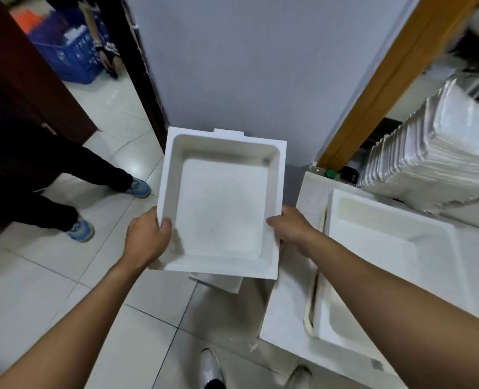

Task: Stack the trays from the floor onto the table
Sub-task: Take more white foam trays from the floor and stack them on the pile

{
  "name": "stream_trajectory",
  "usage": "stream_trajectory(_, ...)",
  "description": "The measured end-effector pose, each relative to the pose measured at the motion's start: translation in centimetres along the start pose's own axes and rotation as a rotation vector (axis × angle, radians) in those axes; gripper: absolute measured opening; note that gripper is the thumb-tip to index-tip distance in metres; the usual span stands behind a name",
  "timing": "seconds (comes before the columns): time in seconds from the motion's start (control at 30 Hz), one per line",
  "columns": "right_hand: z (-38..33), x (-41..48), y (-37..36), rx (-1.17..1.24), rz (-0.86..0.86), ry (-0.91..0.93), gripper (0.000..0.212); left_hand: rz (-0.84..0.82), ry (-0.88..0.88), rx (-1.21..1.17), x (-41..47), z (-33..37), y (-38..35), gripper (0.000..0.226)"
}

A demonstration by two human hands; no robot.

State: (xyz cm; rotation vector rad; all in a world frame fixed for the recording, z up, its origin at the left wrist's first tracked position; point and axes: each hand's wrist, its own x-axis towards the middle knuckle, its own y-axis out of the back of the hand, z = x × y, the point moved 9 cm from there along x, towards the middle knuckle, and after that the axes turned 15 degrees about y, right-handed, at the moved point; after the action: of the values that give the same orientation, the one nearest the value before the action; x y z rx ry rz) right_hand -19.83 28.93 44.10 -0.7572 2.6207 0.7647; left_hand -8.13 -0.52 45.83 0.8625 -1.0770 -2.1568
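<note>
- The white foam tray (221, 203) is up off the floor, open side facing me, held in front of the grey wall (246, 66).
- My left hand (148, 237) clamps its near-left rim; my right hand (289, 228) clamps the near-right rim (thumbs inside).
- Another foam tray (395, 265) lies on the table (289, 304) to my right.
- Under the held tray, a flat white piece (218, 283) lies on the tiled floor (64, 276).

Open floor (64, 276) lies left; rightward, the table (286, 299) edge and 1 seated tray (395, 248) (stack (429, 164) behind) block.
</note>
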Motion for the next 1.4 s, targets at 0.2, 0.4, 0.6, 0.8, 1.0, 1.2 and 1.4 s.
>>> stream_trajectory(0.2, -4.4, -6.1, 7.8, 0.084, 0.082, 0.105, 0.025, 0.025, -0.080, -0.017, -5.9, 6.2, 3.8, 0.017)
stream_trajectory(0.4, -4.8, -12.8, 15.8, 0.104, 0.144, 0.150, 0.027, 0.061, -0.306, -0.017, -12.1, 15.6, 6.8, 0.023)
stream_trajectory(0.6, -3.0, -18.9, 21.5, 0.114, 0.238, 0.142, 0.019, 0.016, -0.377, 0.026, -17.3, 21.5, 6.2, 0.034)
stream_trajectory(0.8, -0.4, -23.0, 26.4, 0.112, 0.337, 0.098, 0.014, -0.084, -0.435, 0.029, -21.3, 25.4, 4.3, 0.038)
stream_trajectory(1.0, -0.6, -25.5, 29.8, 0.096, 0.356, 0.106, 0.014, -0.176, -0.493, 0.003, -23.7, 28.2, 3.7, 0.017)
stream_trajectory(1.2, -2.3, -27.9, 32.8, 0.048, 0.355, 0.140, 0.017, -0.229, -0.533, -0.043, -26.3, 30.4, 2.9, 0.011)
stream_trajectory(1.4, -1.0, -29.2, 34.8, 0.018, 0.374, 0.121, 0.018, -0.253, -0.609, -0.041, -28.7, 31.9, 2.7, 0.014)
